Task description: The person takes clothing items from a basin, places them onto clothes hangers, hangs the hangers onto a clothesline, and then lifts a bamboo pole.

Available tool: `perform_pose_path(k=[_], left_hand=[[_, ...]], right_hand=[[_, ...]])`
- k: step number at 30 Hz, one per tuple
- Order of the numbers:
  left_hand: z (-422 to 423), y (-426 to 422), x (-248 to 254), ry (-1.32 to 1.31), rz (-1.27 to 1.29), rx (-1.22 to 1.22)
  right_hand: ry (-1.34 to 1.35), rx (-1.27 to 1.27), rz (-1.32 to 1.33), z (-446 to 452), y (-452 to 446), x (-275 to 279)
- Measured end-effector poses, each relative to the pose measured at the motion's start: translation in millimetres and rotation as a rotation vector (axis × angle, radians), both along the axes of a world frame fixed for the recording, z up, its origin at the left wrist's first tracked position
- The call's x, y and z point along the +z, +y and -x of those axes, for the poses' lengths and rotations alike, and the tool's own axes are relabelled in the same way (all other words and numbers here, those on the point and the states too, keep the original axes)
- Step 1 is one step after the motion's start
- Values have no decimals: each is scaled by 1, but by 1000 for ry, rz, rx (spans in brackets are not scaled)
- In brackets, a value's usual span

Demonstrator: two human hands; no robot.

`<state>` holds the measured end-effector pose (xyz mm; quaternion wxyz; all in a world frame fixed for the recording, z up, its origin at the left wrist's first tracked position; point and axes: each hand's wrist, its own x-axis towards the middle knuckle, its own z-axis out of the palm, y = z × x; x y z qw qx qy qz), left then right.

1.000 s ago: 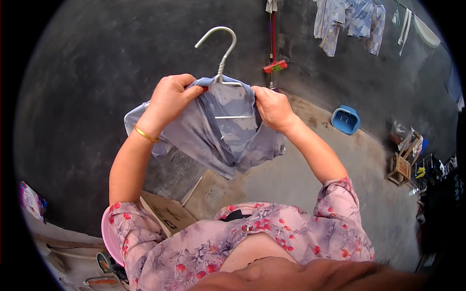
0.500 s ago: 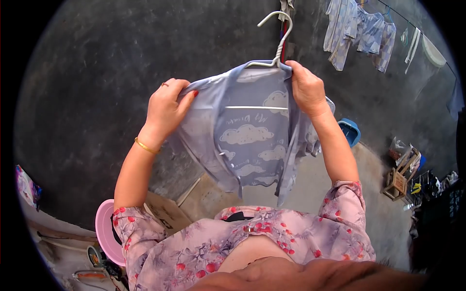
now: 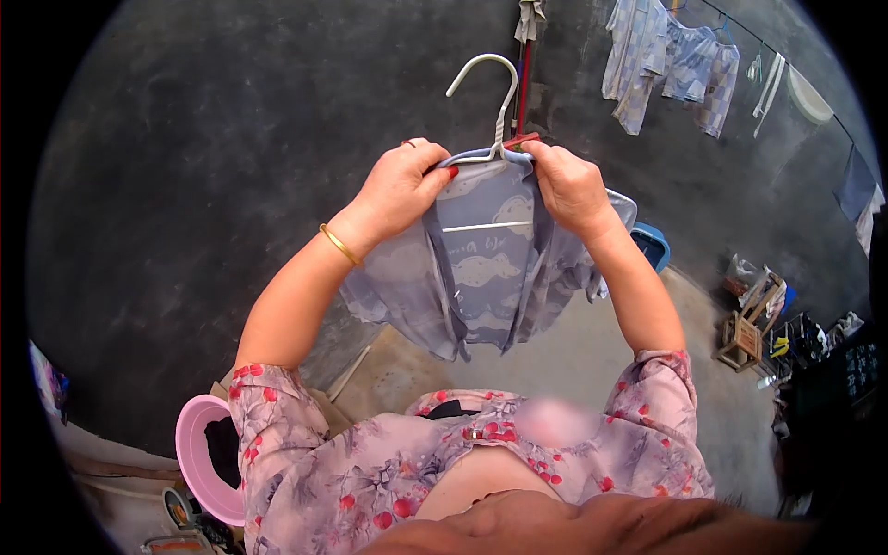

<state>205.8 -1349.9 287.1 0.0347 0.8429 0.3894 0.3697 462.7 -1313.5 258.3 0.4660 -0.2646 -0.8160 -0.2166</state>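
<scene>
1. Shirt (image 3: 481, 254), pale blue with white clouds, hangs open-fronted on a white hanger (image 3: 502, 125), between and below the two hands. Its long axis runs from the collar, at the grip, down to the hem, roughly square to the hanger's crossbar (image 3: 486, 226), which shows in the open front.
2. At the hanger's top, the hook (image 3: 486, 57) stands clear above both hands, its open end turned to the left.
3. Left hand (image 3: 402, 188) pinches cloth between thumb and fingers at the collar's left side; most of the garment lies below and to the right of this grip.
4. Right hand (image 3: 571, 190) pinches the collar's right side, fingertips nearer the base of the hook than the other hand's. Whether either grip also takes in the hanger's frame, I cannot tell.
5. Just beyond the right forearm (image 3: 643, 296) is a blue basin (image 3: 652, 245), partly hidden; farther off, patterned clothes (image 3: 634, 65) hang against the dark wall (image 3: 213, 120). Beside the left sleeve (image 3: 273, 402) is a pink basin (image 3: 192, 449) holding dark cloth (image 3: 222, 450).
</scene>
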Motion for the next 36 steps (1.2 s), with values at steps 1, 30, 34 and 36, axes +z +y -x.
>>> perform_pose_path(k=[1, 30, 34, 36], left_hand=[[1, 5, -1, -83, 50, -51], [-35, 88, -33, -228, 242, -262], [-40, 85, -39, -254, 221, -311], [-54, 83, -42, -257, 202, -335]], right_hand=[[-6, -14, 8, 0, -1, -1], [-4, -246, 523, -41, -14, -21], [-105, -393, 554, -76, -42, -35], [-75, -404, 573, -89, -48, -47]])
